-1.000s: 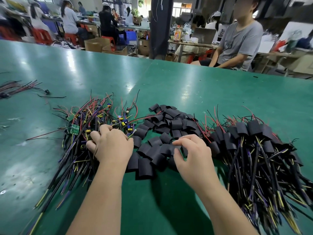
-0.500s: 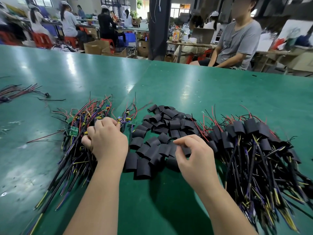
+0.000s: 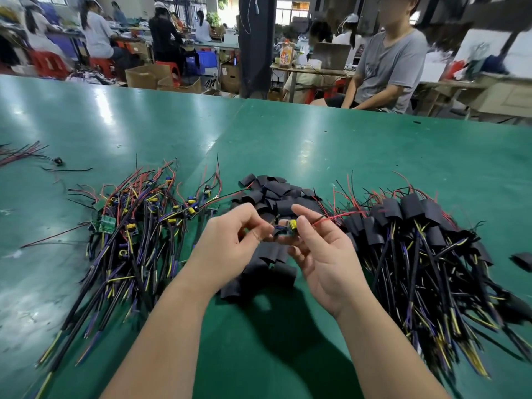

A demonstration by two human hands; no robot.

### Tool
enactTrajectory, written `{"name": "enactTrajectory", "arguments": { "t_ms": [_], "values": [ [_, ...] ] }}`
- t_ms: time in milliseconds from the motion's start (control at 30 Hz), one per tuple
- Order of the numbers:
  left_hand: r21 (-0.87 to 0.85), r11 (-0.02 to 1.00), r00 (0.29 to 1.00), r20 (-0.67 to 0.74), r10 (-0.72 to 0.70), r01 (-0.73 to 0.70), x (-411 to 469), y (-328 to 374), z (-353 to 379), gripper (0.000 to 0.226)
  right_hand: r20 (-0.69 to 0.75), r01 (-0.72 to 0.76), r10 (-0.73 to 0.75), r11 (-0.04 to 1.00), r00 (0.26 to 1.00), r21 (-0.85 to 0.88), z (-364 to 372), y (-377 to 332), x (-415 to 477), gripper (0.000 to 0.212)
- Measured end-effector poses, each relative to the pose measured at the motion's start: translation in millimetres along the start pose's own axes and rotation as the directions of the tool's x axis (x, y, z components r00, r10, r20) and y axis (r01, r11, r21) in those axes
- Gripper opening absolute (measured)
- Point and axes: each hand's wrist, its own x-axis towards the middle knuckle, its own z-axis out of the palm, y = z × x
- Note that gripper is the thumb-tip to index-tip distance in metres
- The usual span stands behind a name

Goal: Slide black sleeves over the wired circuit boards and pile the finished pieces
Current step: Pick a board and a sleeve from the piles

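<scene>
Both hands are raised just above the green table [image 3: 316, 156] and brought close together, working one small piece between the fingertips. The left hand [image 3: 230, 243] has its fingers curled in a narrow pinch on one end of a circuit board [image 3: 291, 227]. The right hand [image 3: 328, 254], palm turned up, closes thumb and forefinger on the other end, beside the board's yellow component. The red lead wire [image 3: 331, 218] trails off across the right fingers, probably kept to that side so it stays out of the way.

A black sleeve [image 3: 277, 233] seems to sit at the board's left end, though motion blur hides which fingers steady it. Holding the board at both ends likely keeps it level while the sleeve is lined up, so the sliding step looks barely begun.

The layout suits the job. Bare wired boards [image 3: 135, 226] lie by the left hand and loose sleeves [image 3: 276, 194] are heaped in the middle. The finished pile [image 3: 414, 223] sits to the right, ready for this piece.
</scene>
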Motion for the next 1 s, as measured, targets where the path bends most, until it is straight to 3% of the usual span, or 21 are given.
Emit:
{"name": "enactTrajectory", "arguments": {
  "t_ms": [100, 233, 367, 500, 633, 700, 800, 900, 1000],
  "values": [
    [0.013, 0.999, 0.996, 0.069, -0.053, 0.053, -1, 0, 0, 0.02, -0.011, 0.067, -0.072, 0.959, 0.997, -0.277, -8, 1, -1, 0.019],
    [-0.036, 0.981, 0.974, 0.127, -0.186, 0.192, 1, 4, -4, 0.011, 0.074, 0.092, -0.068, 0.915, 0.995, -0.392, -11, 1, -3, 0.023],
    [-0.209, 0.904, 0.914, 0.25, -0.32, 0.373, 0, 6, -4, 0.007, 0.116, 0.135, -0.087, 0.848, 0.989, -0.513, -11, 2, -3, 0.03],
    [-0.085, 0.884, 0.867, 0.259, -0.426, 0.46, 1, -3, -6, 0.011, 0.19, 0.138, 0.039, 0.552, 0.981, -0.822, -4, -7, 11, 0.053],
    [0.025, 0.874, 0.872, 0.059, -0.485, 0.485, 3, -15, -3, 0.021, 0.264, 0.207, 0.231, 0.243, 0.937, -0.948, 7, -23, 45, 0.062],
    [0.047, 0.865, 0.865, -0.079, -0.496, 0.5, 5, -20, -2, 0.024, 0.254, 0.248, 0.148, 0.054, 0.956, -0.967, 16, -24, 70, 0.056],
    [0.024, 0.865, 0.847, -0.217, -0.485, 0.501, 6, -20, -5, 0.026, 0.189, 0.183, -0.04, -0.109, 0.981, -0.977, 18, -14, 117, 0.051],
    [0.058, 0.869, 0.847, -0.266, -0.461, 0.491, 5, -15, -5, 0.027, 0.089, 0.091, 0.021, -0.252, 0.996, -0.964, 6, 0, 150, 0.059],
    [0.092, 0.876, 0.862, -0.249, -0.441, 0.474, 5, -10, -2, 0.026, 0.077, 0.096, 0.065, -0.363, 0.995, -0.927, -4, 6, 170, 0.079]
  ]
}}
